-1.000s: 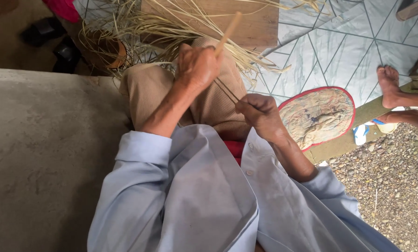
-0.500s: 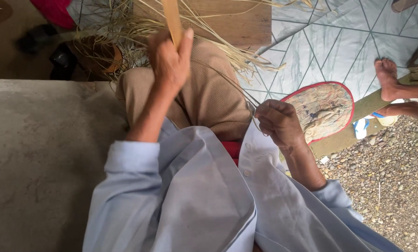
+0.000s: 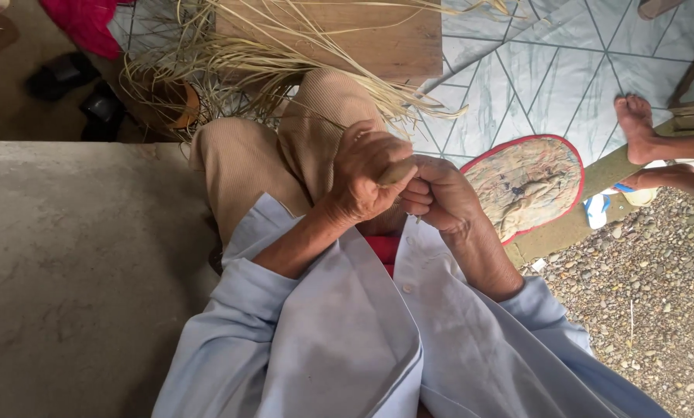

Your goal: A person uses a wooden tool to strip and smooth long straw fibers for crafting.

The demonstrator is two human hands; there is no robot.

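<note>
Left hand (image 3: 366, 174), fingers curled closed, grips the near end of a pale, flat strip (image 3: 397, 171) of dried plant fibre; only a short, tan length of the strip shows between thumb and forefinger. Right hand (image 3: 440, 200) is likewise clenched, its knuckles pressed against the fingers of the left hand, so that both hands meet above the lap. Whether the right hand also pinches the strip or a separate thin tool cannot be told; a small dark point shows just below its fingers. Both forearms emerge from rolled sleeves of a light blue shirt (image 3: 347, 340), which hangs open over a red garment (image 3: 384, 249) at the waist.

Beneath the hands lie the person's knees in tan trousers (image 3: 285, 147), drawn up and pointing away from the camera. Beyond the knees, a loose heap of straw-coloured fibre strands (image 3: 285, 58) fans out over a wooden board (image 3: 378, 39) and over a round woven basket (image 3: 169, 104) to the left. To the right of the hands, on the patterned tile floor (image 3: 532, 70), rests an oval woven fan with a red border (image 3: 529, 182). Another person's bare foot (image 3: 637, 124) rests at the right edge, beside a green strip and loose gravel (image 3: 649, 310). A grey concrete ledge (image 3: 76, 263) fills the left side, with dark sandals (image 3: 80, 89) and a pink cloth (image 3: 87, 23) beyond it.
</note>
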